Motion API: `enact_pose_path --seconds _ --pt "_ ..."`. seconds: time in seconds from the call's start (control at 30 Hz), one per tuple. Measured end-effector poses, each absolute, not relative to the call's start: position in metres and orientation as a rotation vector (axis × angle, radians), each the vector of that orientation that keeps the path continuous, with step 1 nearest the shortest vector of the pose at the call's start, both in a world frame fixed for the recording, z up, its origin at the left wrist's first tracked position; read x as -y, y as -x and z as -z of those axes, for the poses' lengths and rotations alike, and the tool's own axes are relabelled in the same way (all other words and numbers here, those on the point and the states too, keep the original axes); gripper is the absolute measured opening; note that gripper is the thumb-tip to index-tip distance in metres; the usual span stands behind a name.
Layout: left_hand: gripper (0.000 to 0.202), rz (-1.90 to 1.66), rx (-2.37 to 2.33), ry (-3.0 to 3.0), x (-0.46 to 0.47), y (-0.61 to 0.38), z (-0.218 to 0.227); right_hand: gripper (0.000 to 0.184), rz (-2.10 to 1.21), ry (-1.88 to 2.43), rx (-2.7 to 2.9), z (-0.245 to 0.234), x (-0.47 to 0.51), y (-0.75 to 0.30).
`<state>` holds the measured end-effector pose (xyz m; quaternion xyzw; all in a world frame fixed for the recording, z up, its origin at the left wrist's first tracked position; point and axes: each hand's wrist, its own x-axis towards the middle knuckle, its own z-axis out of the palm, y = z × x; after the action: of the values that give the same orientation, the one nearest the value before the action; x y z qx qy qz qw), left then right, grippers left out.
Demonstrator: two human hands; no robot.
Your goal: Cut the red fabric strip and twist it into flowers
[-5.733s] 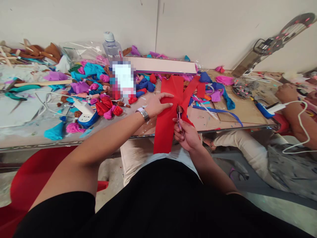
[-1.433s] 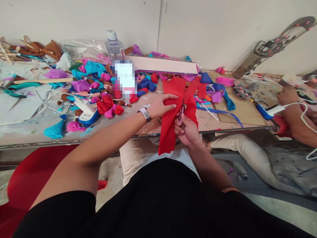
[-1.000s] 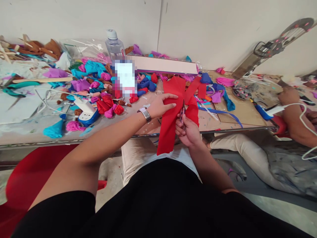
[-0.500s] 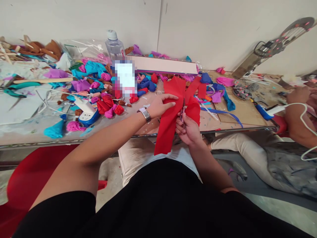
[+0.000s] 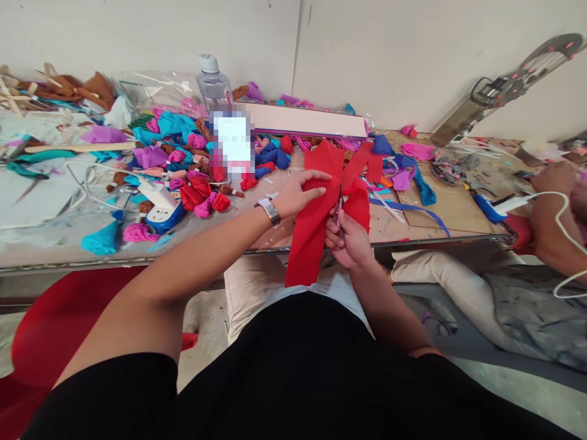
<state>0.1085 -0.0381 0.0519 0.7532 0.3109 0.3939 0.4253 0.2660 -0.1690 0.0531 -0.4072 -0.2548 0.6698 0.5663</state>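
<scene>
A long piece of red cloth [image 5: 306, 247] lies over the table's front edge, its lower end hanging down toward my lap. My left hand [image 5: 298, 194] holds it from the left, fingers stretched across the top and the thumb close below them. To the right, my right hand [image 5: 351, 241] is closed around small scissors [image 5: 339, 214]. Their blades are at the cloth, beside a slit that parts it from a folded red portion on the right. The handles are mostly hidden by my fingers. More red strips [image 5: 374, 166] lie just behind.
Bundled coloured cloth pieces [image 5: 151, 157] crowd the table's left and middle, around a lit phone [image 5: 232, 143] and a plastic bottle [image 5: 215, 88]. A power adapter [image 5: 164, 214] with cable sits left; pliers [image 5: 36, 165] lie farther left. A co-worker's arm [image 5: 554, 214] is at right.
The scissors and the cloth around them have shifted very slightly. Both hands keep the same hold in nearly the same place.
</scene>
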Motion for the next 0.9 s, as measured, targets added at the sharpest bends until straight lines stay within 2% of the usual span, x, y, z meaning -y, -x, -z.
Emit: enact_pose_path --seconds 0.47,0.77,0.9 --pt "0.046 -0.919 -0.934 -1.486 0.023 -0.109 -0.038 0.029 -1.698 0.946 0.596 -0.041 0.200 -0.257" --pt "0.043 -0.931 -0.968 -1.603 0.032 -0.108 -0.047 0.020 -1.657 0.945 0.573 -0.052 0.192 -0.257" --pt "0.044 -0.955 -0.965 -1.621 0.031 -0.108 -0.044 0.023 -1.656 0.957 0.579 -0.053 0.189 -0.258"
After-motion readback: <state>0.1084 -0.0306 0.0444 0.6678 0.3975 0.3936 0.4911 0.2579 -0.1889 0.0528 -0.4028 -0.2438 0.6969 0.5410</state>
